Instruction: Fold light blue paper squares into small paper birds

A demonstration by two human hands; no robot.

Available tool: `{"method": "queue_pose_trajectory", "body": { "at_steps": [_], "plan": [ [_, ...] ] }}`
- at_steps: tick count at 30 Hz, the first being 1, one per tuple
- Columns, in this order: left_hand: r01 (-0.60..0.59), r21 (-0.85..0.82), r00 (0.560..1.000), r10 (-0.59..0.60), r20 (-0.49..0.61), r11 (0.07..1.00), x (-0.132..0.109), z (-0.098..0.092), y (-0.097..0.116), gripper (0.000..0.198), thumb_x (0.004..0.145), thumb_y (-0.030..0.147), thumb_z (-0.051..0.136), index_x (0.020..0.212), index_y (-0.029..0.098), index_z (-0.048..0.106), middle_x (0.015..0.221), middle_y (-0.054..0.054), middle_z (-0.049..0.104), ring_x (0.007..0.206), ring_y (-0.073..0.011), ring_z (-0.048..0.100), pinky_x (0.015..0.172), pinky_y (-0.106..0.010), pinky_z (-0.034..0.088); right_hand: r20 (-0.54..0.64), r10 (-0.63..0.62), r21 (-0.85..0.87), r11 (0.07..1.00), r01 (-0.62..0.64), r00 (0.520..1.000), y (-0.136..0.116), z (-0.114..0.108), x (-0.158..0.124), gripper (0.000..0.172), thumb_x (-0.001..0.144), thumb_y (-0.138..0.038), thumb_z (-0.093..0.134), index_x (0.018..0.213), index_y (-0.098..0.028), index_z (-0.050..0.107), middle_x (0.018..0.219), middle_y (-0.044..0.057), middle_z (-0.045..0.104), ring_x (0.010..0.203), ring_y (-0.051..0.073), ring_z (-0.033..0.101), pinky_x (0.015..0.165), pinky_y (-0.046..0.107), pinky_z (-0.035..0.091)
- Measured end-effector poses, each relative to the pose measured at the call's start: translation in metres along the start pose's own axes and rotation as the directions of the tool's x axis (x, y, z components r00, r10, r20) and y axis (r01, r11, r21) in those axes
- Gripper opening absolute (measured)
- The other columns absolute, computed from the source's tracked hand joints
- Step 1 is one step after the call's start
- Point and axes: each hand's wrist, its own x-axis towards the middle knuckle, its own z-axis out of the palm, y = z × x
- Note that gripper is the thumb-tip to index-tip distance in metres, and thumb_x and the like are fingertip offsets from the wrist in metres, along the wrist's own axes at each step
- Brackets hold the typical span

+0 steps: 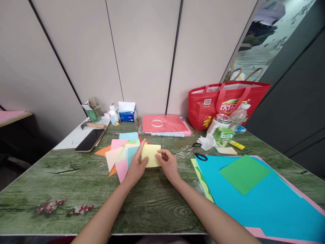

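A pale yellow sheet of paper (151, 156) stands between my hands, close above the table. My left hand (137, 166) grips its left edge, thumb on the near face and index finger stretched along the side. At the right edge, my right hand (169, 166) pinches the same sheet between thumb and curled fingers. Behind and left of my left hand lies a fanned pile of coloured paper pieces: a peach piece (113, 157), a pink piece (122, 171), a light blue piece (129, 136) and an orange piece (103, 150). My left hand partly hides the pile.
Black-handled scissors (200, 156) lie right of centre. Large blue paper (256, 210) with a green square (245, 174) covers the right side. Behind stand a red bag (203, 112), a tissue box (128, 116) and a red paper pack (167, 123). A phone (90, 140) and hammer (94, 125) lie left.
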Motion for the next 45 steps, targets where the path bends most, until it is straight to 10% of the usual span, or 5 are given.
{"method": "queue_pose_trajectory", "body": {
  "at_steps": [8,13,21,35,45],
  "plan": [
    [-0.162,0.377,0.962,0.231,-0.147,0.912,0.002,-0.011,0.005,0.029,0.072,0.023,0.059,0.097,0.023,0.073,0.067,0.001,0.066,0.052,-0.0132,0.043,0.050,-0.023,0.034,0.010,-0.024,0.000,1.000,0.024,1.000,-0.002,-0.001,0.002,0.018,0.078,-0.034,0.059,0.084,-0.019,0.055,0.070,0.001,0.059,0.060,0.014,0.055,0.055,0.026,0.047],
    [-0.255,0.366,0.750,0.422,-0.510,0.895,0.013,-0.039,0.022,0.041,0.074,0.025,0.057,0.114,0.021,0.066,0.059,0.004,0.055,0.042,-0.0074,0.028,0.043,-0.022,0.023,0.135,-0.142,-0.093,0.983,0.155,0.981,-0.009,0.001,-0.004,0.013,0.080,-0.023,0.053,0.090,-0.019,0.061,0.094,0.007,0.061,0.076,0.017,0.058,0.061,0.028,0.049],
    [-0.359,0.003,0.669,0.260,-0.696,0.933,0.029,-0.066,0.032,0.047,0.059,0.018,0.063,0.106,0.012,0.066,0.080,-0.004,0.065,0.062,-0.0112,0.056,0.061,-0.024,0.045,0.595,-0.294,-0.359,0.736,0.574,0.748,-0.019,0.035,0.021,0.066,0.077,-0.003,0.041,0.141,-0.018,0.028,0.137,0.012,0.044,0.121,0.025,0.036,0.098,0.046,0.039],
    [-0.174,0.340,0.765,0.344,-0.544,0.924,0.026,-0.064,0.021,0.050,0.067,0.025,0.057,0.115,0.015,0.063,0.076,-0.002,0.063,0.047,-0.0083,0.043,0.045,-0.021,0.034,0.529,-0.545,-0.176,0.680,0.712,0.651,-0.009,-0.009,0.029,0.025,0.073,0.002,0.049,0.079,-0.021,0.059,0.092,0.006,0.067,0.095,0.021,0.055,0.081,0.037,0.046],
    [0.044,0.411,0.988,-0.100,0.114,0.911,0.011,-0.027,0.012,0.036,0.065,0.024,0.062,0.099,0.020,0.071,0.094,-0.003,0.070,0.078,-0.0198,0.059,0.070,-0.029,0.043,0.319,-0.596,-0.087,0.756,0.649,0.737,-0.038,-0.021,0.020,0.017,0.080,-0.006,0.051,0.076,-0.021,0.058,0.100,0.009,0.068,0.092,0.018,0.063,0.078,0.034,0.051]
  ]
}}
